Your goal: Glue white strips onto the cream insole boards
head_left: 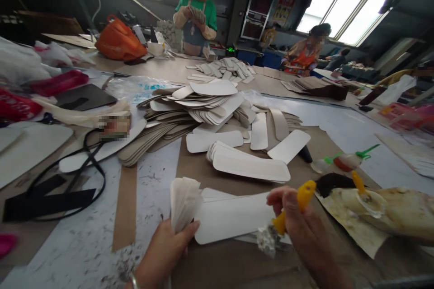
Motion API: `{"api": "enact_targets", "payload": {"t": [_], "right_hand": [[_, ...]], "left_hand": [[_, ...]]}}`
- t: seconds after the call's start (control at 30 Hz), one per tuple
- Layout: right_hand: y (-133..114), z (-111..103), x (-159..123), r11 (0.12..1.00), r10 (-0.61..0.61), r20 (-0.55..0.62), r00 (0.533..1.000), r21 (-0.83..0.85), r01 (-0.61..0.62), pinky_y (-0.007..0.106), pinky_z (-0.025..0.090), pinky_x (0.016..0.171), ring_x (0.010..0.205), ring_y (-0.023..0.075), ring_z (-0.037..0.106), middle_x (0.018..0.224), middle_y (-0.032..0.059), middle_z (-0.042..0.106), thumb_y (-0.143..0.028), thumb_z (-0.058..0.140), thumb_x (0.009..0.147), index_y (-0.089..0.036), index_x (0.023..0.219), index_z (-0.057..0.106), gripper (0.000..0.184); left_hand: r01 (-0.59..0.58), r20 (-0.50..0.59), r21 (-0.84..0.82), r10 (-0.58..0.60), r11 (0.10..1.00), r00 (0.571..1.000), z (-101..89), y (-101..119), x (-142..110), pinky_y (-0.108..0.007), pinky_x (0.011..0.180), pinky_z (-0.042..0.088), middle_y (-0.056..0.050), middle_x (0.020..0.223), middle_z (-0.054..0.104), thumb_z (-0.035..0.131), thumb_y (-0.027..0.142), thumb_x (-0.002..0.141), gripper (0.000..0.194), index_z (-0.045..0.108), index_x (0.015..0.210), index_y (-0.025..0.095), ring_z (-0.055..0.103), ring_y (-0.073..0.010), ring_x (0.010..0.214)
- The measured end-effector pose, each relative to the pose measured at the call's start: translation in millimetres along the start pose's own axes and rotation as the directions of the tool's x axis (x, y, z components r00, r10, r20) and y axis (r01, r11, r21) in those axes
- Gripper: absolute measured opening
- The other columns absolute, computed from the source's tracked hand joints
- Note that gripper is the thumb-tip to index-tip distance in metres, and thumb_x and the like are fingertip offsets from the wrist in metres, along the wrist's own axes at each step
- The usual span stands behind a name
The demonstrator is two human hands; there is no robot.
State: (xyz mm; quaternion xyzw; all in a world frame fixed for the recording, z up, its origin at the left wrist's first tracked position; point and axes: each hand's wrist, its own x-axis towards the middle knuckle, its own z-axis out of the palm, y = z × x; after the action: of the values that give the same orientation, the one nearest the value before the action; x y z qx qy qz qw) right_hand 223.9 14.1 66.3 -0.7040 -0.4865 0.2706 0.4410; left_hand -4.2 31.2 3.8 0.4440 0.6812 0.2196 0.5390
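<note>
My left hand (166, 248) is closed around a fanned stack of thin white pieces (183, 201), held upright at the near edge of the table. My right hand (298, 226) grips a yellow-handled brush (294, 205), its bristle end (267, 239) down near a white insole-shaped piece (233, 216) that lies flat between both hands. A pile of similar white insole pieces (217, 113) spreads across the middle of the table just beyond.
A glue-stained sheet with a dish (373, 207) lies at the right, beside squeeze bottles (349, 160). Black straps (50, 198) and an orange bag (118, 43) are at the left. Two other people (196, 13) (305, 56) work at the far side.
</note>
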Motion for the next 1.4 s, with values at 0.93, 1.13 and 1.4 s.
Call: {"api": "enact_targets", "payload": {"t": [0.93,1.13,1.4], "right_hand": [[20,57,-26,0.974,0.082,0.174,0.981,0.197,-0.116,0.031,0.049,0.056,0.060,0.0205,0.061,0.061,0.0025,0.062,-0.049,0.064,0.068,-0.018,0.074,0.056,0.033],[37,12,-15,0.986,-0.017,-0.018,1.000,-0.166,0.014,0.033,0.046,0.062,0.063,0.0207,0.060,0.068,0.0035,0.062,-0.047,0.057,0.075,-0.019,0.078,0.057,0.028],[48,-22,1,0.854,-0.270,-0.127,0.955,-0.489,0.176,0.032,0.043,0.068,0.066,0.0196,0.056,0.072,0.0046,0.059,-0.041,0.050,0.079,-0.019,0.073,0.055,0.023]], "left_hand": [[-0.012,0.172,-0.271,0.060,0.962,0.983,4.2,-21,2,-0.023,0.040,0.035,-0.001,0.036,0.051,0.055,0.049,0.060,0.039,0.050,0.039,0.017,0.045,-0.0110,0.035],[-0.017,0.183,-0.275,0.070,0.961,0.981,0.4,-18,-4,-0.024,0.046,0.039,-0.003,0.038,0.056,0.055,0.048,0.065,0.040,0.053,0.040,0.016,0.049,-0.0123,0.039],[-0.006,0.159,-0.281,0.052,0.960,0.986,-0.4,-20,-3,-0.026,0.047,0.039,-0.002,0.037,0.056,0.059,0.051,0.061,0.041,0.053,0.038,0.017,0.049,-0.0144,0.038]]}}
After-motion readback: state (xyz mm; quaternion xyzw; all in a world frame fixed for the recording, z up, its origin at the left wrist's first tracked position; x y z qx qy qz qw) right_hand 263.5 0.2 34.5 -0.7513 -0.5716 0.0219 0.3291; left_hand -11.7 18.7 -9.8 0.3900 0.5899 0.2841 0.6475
